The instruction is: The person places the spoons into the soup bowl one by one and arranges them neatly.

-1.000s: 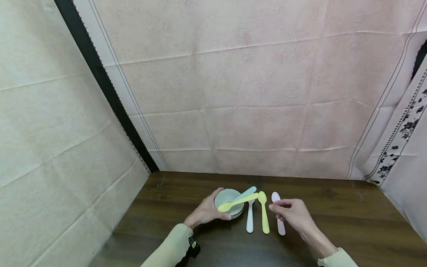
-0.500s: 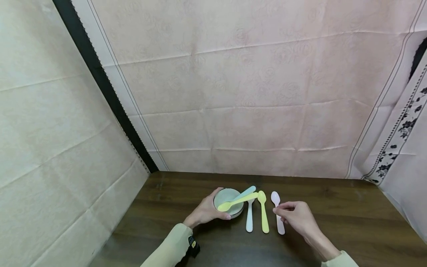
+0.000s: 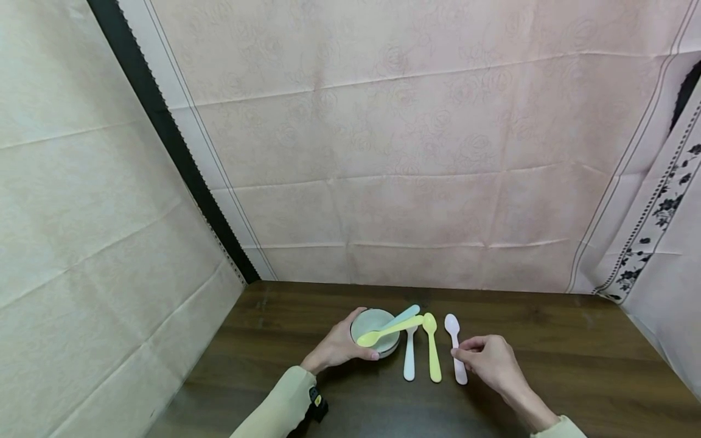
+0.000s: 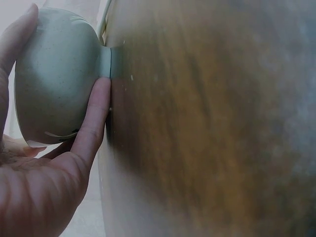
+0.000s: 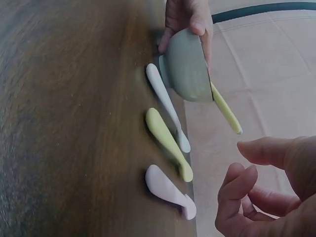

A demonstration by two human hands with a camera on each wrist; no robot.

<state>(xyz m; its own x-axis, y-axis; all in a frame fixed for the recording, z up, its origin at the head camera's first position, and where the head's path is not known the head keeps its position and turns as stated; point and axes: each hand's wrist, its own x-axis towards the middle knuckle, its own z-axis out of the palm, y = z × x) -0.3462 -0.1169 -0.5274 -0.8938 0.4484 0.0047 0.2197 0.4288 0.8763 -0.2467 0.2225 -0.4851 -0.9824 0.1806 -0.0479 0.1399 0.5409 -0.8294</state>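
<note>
My left hand (image 3: 342, 342) grips a pale green bowl (image 3: 390, 351) from its left side; in the left wrist view one finger lies along the bowl's foot (image 4: 104, 61). Across the rim lie a yellow spoon (image 3: 397, 328) and a blue spoon (image 3: 406, 314), handles pointing right. To the right of the bowl, a light blue spoon (image 3: 409, 362), another yellow spoon (image 3: 433, 353) and a pale pink spoon (image 3: 452, 326) lie side by side on the table. My right hand (image 3: 490, 362) overlaps the pink spoon's handle in the head view; the right wrist view shows its loosely bent fingers holding nothing.
The dark wooden table (image 3: 537, 340) ends at a pale cloth wall (image 3: 416, 213) behind the bowl. Another cloth wall (image 3: 109, 274) rises on the left, and a flower-edged cloth (image 3: 662, 219) hangs on the right.
My right hand has shifted a little to the right and toward me, along the pink spoon's handle. The left hand, bowl and spoons stay where they were.
</note>
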